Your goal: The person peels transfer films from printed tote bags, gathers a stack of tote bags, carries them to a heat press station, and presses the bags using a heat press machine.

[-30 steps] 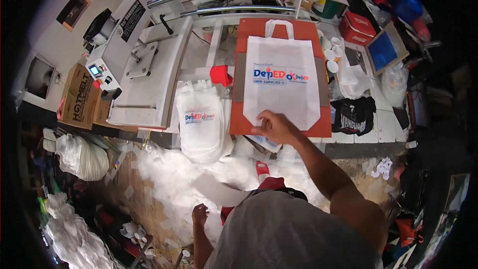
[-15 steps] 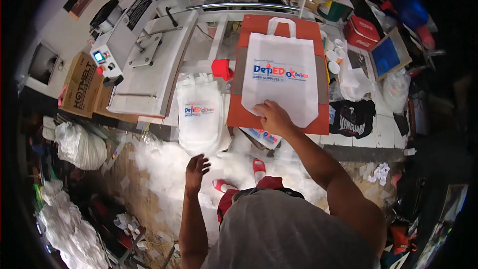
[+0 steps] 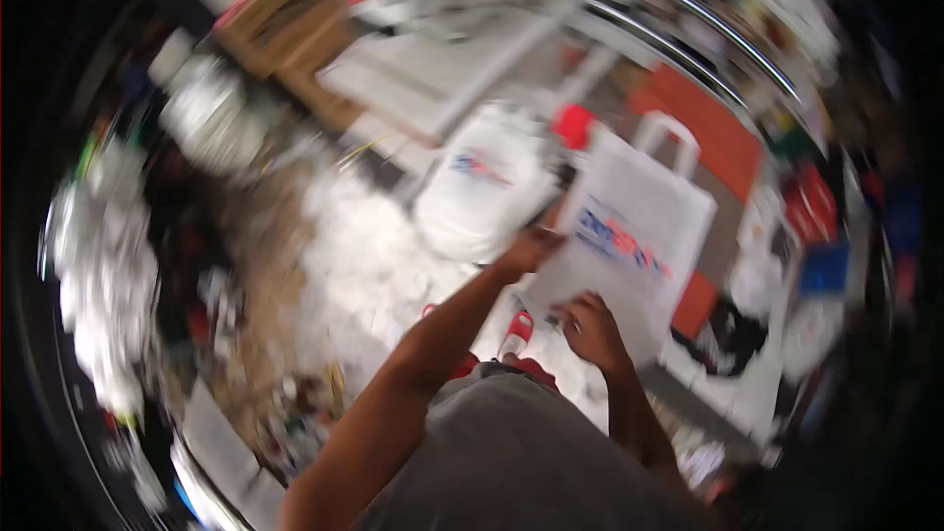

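The view is blurred by motion. A white printed bag with a loop handle lies partly over the orange-red board, its lower end past the board's edge. My left hand is at the bag's left edge, its fingers smeared, so its grip cannot be made out. Near the bag's lower end is my right hand, fingers bent and spread apart, with nothing visible in them. A stack of white printed bags lies left of the board, beside a red object.
A heat press with a lit display stands at the upper left, next to cardboard boxes. White scraps cover the floor. A black cloth and a red box are at the right. Metal rails cross the top.
The view has turned and blurred. The printed bag has shifted toward me and left on the board. My left hand has moved up to its edge; my right hand is now off its print side, near the lower end.
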The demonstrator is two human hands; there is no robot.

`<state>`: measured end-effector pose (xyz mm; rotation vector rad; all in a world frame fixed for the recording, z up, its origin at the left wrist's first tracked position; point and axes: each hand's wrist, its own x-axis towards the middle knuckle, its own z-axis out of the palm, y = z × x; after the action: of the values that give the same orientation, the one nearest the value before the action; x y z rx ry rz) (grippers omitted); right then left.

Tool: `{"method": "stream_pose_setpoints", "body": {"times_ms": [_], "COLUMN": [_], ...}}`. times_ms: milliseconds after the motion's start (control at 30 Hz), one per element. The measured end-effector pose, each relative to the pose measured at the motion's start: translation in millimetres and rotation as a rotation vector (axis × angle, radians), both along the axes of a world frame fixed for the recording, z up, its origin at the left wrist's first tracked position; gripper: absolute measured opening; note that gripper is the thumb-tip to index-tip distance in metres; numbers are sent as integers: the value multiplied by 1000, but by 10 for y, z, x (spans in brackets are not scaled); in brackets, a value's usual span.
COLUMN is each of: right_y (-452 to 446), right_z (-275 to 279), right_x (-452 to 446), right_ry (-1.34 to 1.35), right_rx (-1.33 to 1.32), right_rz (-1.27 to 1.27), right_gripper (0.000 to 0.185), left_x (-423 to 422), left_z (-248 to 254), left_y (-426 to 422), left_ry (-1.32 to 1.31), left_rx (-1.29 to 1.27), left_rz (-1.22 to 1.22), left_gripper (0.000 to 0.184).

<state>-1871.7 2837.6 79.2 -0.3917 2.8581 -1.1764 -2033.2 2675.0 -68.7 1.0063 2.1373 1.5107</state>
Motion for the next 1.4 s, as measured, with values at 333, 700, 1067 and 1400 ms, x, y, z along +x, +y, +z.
{"method": "stream_pose_setpoints", "body": {"times_ms": [333, 700, 1067, 1400], "right_y": [-540, -2502, -3220, -2661], "right_z": [-12, -998, -1757, -1556], "right_x": [-30, -364, 1356, 1436], "right_ry": [-622, -509, -762, -903], "right_rx": [-510, -49, 313, 434], "right_rz": [304, 581, 543, 285], "right_gripper": [25, 23, 22, 19], "left_x": [1290, 5725, 9484, 9894], "left_z": [799, 1178, -152, -431], "left_y": [-1734, -4852, -5593, -5774], "left_ry": [-209, -148, -259, -782], "left_rx": [-48, 35, 218, 91], "left_rz": [869, 2210, 3048, 3183], "left_gripper": [34, 35, 38, 36]}}
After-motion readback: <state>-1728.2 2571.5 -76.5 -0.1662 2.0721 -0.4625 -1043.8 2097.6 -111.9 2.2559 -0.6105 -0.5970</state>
